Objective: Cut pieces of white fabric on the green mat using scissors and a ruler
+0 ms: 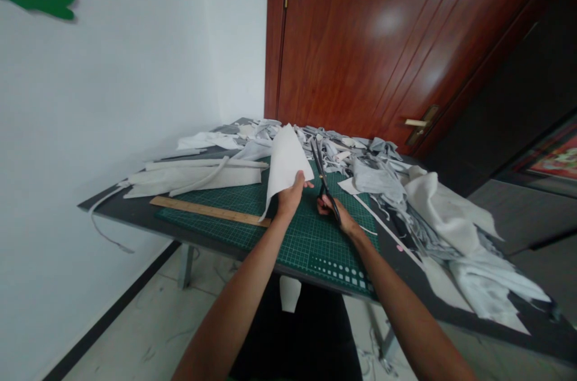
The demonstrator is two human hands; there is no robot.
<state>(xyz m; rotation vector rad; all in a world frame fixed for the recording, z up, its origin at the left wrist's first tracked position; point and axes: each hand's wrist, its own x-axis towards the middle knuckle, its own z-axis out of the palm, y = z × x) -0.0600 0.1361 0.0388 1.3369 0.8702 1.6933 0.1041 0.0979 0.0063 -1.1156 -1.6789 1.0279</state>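
Observation:
My left hand [291, 196] is closed on the lower edge of a white fabric piece [286, 161], holding it up above the green cutting mat [311, 243]. My right hand [336, 213] grips black scissors [321, 175] by the handles, blades pointing away and raised just right of the fabric piece. Both hands hover over the middle of the mat.
A wooden ruler [207, 211] lies along the mat's left edge. White fabric strips [193, 176] lie at the left, a heap of grey and white scraps [442, 213] at the back and right of the dark table [135, 213]. A brown door [383, 38] stands behind, a white wall to the left.

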